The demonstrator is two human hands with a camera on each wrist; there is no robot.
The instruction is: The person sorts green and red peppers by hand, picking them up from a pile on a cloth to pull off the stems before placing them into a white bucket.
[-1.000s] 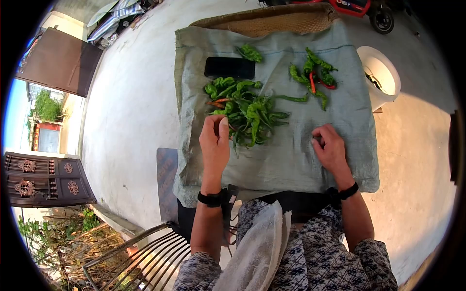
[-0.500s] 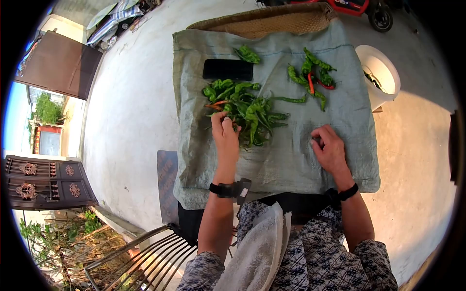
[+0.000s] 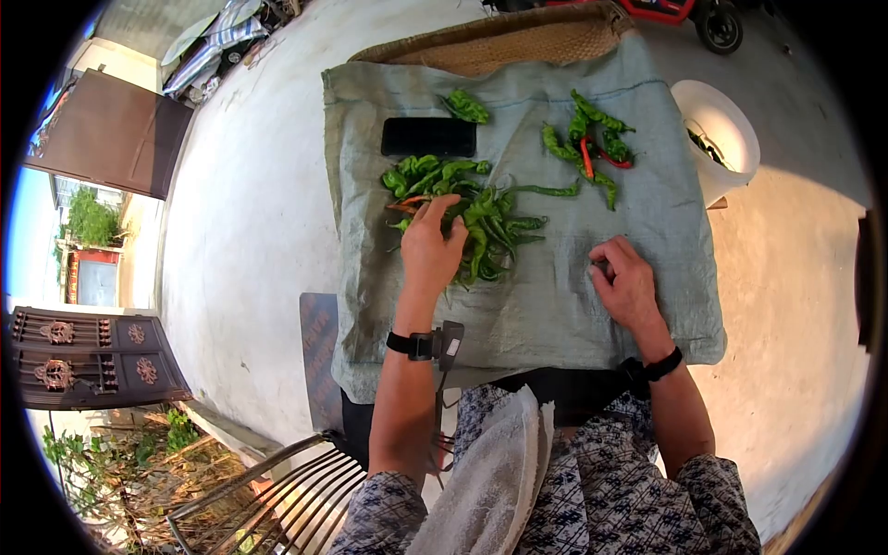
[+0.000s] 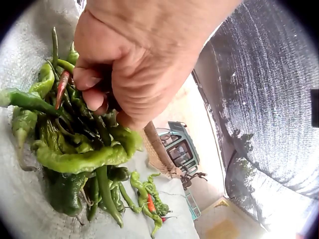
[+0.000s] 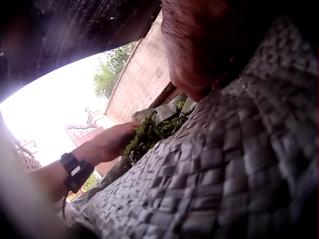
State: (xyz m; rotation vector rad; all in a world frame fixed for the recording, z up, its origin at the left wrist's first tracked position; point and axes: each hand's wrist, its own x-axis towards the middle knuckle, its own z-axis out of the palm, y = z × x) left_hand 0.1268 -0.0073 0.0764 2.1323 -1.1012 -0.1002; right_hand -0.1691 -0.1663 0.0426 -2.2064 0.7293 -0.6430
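My left hand (image 3: 431,252) is over the lower left of a pile of green peppers (image 3: 486,231), thumb and forefinger apart. In the left wrist view, the bent fingers of the left hand (image 4: 137,64) touch the peppers (image 4: 79,159); whether a pepper lies inside them is hidden. An orange-red pepper (image 3: 407,204) shows beside the hand. My right hand (image 3: 629,287) rests loosely curled on the grey-green woven sheet (image 3: 555,314), with no pepper seen in it. A smaller group of green peppers (image 3: 592,120) with red ones (image 3: 586,157) lies at the upper right.
A black phone (image 3: 428,137) lies above the pile, with one green pepper bunch (image 3: 466,105) beside it. A woven basket rim (image 3: 499,50) shows behind the sheet. To the right stands a white bucket (image 3: 745,139) with some peppers inside.
My left hand has moved right and slightly up over the pile, and its thumb and forefinger have spread apart. The right hand stays in place. The head view has shifted slightly.
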